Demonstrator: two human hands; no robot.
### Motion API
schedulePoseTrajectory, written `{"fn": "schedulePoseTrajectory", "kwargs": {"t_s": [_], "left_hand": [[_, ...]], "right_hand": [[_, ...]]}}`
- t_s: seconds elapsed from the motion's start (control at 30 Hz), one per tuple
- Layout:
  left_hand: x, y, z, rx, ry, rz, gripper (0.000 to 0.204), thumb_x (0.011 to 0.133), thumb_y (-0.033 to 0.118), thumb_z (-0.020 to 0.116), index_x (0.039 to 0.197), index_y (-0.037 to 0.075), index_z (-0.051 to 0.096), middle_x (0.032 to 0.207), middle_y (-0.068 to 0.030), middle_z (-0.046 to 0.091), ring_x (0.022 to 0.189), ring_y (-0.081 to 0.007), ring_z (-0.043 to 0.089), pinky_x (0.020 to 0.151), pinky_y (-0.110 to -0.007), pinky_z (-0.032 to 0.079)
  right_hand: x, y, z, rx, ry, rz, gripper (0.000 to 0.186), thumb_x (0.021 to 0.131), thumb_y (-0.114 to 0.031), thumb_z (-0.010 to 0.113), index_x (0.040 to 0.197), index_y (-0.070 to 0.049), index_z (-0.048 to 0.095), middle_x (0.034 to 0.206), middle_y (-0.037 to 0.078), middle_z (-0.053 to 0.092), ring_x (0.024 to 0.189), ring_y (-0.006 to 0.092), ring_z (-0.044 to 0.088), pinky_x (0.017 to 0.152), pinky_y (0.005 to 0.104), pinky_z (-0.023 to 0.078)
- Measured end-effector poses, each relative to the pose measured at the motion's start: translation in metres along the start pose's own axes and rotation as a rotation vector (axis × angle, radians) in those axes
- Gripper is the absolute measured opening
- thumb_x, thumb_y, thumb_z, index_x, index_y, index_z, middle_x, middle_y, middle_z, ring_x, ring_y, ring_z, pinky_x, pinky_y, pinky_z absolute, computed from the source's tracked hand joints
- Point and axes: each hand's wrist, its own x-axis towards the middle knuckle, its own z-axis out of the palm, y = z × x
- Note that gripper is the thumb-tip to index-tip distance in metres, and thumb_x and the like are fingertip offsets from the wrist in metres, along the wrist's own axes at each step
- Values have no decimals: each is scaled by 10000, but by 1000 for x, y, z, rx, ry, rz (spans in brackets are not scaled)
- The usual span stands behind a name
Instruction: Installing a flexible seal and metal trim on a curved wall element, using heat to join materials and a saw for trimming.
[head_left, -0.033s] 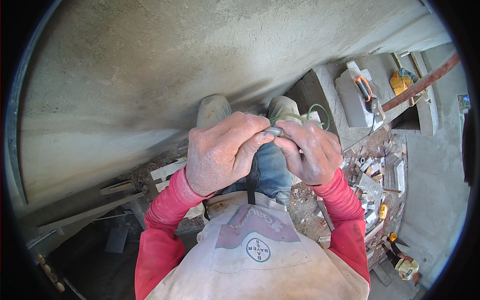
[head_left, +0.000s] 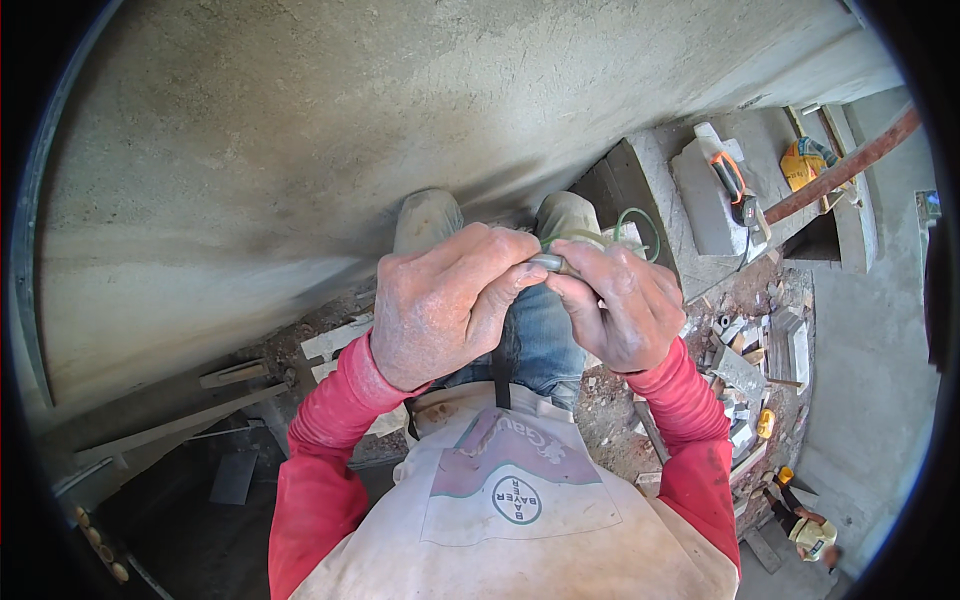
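In front of my chest, both hands pinch a short, shiny grey tube (head_left: 547, 262), gripped from either side. My left hand (head_left: 440, 300) has its thumb and forefinger closed on one end. My right hand (head_left: 625, 300) closes its thumb and fingers about the other end. A thin green hose or cord (head_left: 655, 225) loops behind the right hand, and part of it passes between the hands. Whether it joins the tube is hidden by my fingers. White dust coats both hands.
A bare plastered wall (head_left: 300, 120) rises close ahead. On the right, an orange-handled tool (head_left: 728, 175) lies on a pale block (head_left: 700, 205), near a slanting reddish pole (head_left: 840, 170). Rubble (head_left: 740, 370) litters the floor, and another person (head_left: 815, 538) is at the lower right.
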Motion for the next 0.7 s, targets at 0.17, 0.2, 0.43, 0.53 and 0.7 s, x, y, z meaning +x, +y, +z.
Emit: {"fn": "schedulePoseTrajectory", "kwargs": {"t_s": [0.17,0.2,0.43,0.53,0.7], "left_hand": [[1,-3,-7,102,-67,93,123,844,160,712,932,104,645,775,-48,634,620,-238,645,499,-337,490],[1,-3,-8,129,-97,115,116,854,181,700,920,110,637,763,-43,620,612,-235,638,492,-337,484],[1,-6,-13,172,-290,151,118,925,182,634,901,66,628,747,-81,609,562,-260,615,486,-336,452],[5,-6,-13,104,-181,117,135,939,185,620,906,54,621,735,-95,616,583,-284,622,499,-338,459],[7,-4,-21,16,-212,-97,209,996,222,558,915,36,610,707,-111,636,609,-273,643,545,-328,471]], "right_hand": [[2,-10,-6,68,-101,135,315,759,-111,802,1022,-20,653,740,72,623,544,198,580,468,304,452],[3,-12,-6,98,-122,166,280,781,-134,787,1003,-27,653,751,73,631,560,211,597,475,309,456],[17,-16,-23,287,-371,320,223,835,-192,743,961,-39,642,801,108,657,669,305,656,556,358,502],[20,-13,-13,162,-318,298,236,833,-167,746,981,-24,630,846,117,662,717,311,663,601,367,512],[20,-15,-11,196,-180,328,280,784,-64,762,1008,10,611,928,118,669,742,272,653,623,346,510]]}}
